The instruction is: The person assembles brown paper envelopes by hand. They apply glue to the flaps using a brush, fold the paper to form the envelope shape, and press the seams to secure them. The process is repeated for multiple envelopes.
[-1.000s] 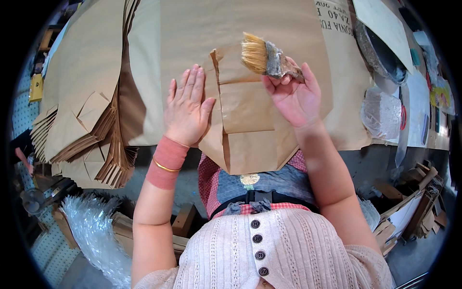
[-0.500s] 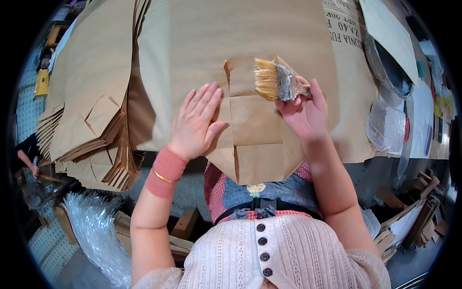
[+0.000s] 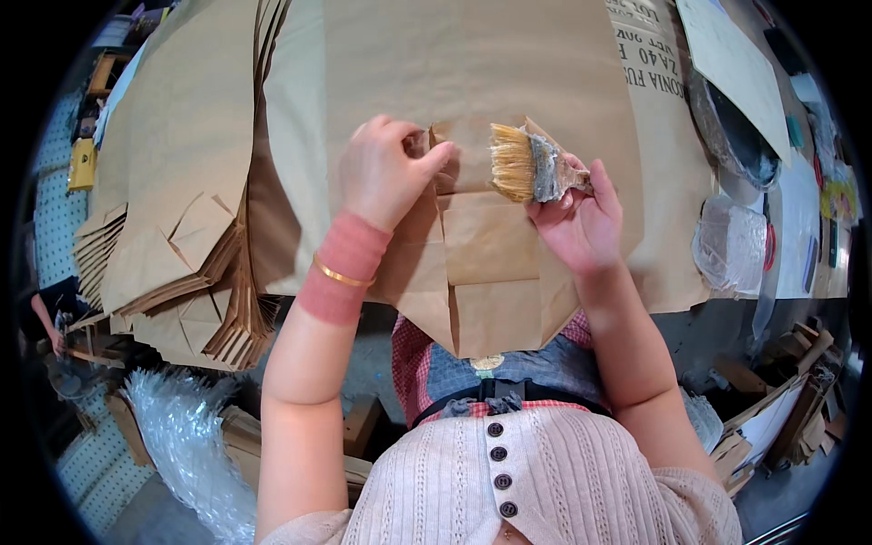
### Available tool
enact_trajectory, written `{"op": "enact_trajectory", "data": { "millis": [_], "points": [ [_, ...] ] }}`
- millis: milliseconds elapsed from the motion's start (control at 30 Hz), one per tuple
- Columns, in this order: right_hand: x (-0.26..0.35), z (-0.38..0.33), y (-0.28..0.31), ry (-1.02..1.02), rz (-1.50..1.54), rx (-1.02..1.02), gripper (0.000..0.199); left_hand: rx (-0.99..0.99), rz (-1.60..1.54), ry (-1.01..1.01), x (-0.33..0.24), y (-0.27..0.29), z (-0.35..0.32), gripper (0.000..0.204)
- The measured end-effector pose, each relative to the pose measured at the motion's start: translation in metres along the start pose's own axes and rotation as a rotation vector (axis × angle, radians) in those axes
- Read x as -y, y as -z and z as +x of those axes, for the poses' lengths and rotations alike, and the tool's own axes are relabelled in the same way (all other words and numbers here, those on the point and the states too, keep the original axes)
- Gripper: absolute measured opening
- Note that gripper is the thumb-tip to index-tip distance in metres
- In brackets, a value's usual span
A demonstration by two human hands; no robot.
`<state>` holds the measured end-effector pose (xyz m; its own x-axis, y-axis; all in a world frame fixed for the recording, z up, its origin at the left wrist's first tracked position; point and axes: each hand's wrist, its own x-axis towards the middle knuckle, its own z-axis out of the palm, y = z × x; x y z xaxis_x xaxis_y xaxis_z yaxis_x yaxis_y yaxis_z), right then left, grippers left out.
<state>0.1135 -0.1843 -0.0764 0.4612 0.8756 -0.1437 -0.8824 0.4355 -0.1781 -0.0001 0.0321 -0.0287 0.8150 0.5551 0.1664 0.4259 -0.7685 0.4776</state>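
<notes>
A large brown paper bag [image 3: 490, 236] lies before me, its folded end toward me and hanging over the table edge. My left hand [image 3: 386, 177] has its fingers curled at the upper left corner of the folded end, thumb pointing right, closed at a raised flap there; the fingertips are partly hidden. In my right hand [image 3: 581, 218] is a wide paintbrush [image 3: 543, 168], held by its short handle with the pale bristles pointing left, just above the right side of the fold. Greyish, crusty matter covers the brush's ferrule.
A stack of folded brown paper bags [image 3: 173, 245] lies at left. On the right are a dark basin [image 3: 736, 127] partly under a white board [image 3: 731, 68], a clear plastic container [image 3: 729, 243] and red-handled scissors [image 3: 770, 245]. Shiny plastic strands [image 3: 186, 445] stand below left.
My left hand has risen from lying flat beside the fold to its upper left corner, and its fingers have curled. The brush and right hand have shifted slightly right and toward me.
</notes>
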Motion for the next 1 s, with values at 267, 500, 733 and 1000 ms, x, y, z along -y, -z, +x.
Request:
{"op": "enact_trajectory", "data": {
  "millis": [267, 500, 733, 1000],
  "points": [
    [-0.001, 0.001, 0.001, -0.035, 0.048, 0.03, 0.043, -0.028, 0.231, -0.225, -0.015, 0.002, 0.015, 0.007],
    [0.0, -0.001, 0.005, -0.02, 0.05, 0.049, 0.042, -0.24, 0.06, -0.179, 0.0, 0.026, -0.011, 0.02],
    [-0.003, 0.002, 0.002, -0.031, 0.025, 0.045, 0.042, 0.238, 0.242, -0.272, 0.016, -0.011, -0.05, 0.062],
    [-0.003, -0.002, 0.003, 0.01, -0.07, -0.013, 0.037, 0.339, 0.261, -0.325, 0.013, 0.022, -0.128, 0.075]
  ]
}}
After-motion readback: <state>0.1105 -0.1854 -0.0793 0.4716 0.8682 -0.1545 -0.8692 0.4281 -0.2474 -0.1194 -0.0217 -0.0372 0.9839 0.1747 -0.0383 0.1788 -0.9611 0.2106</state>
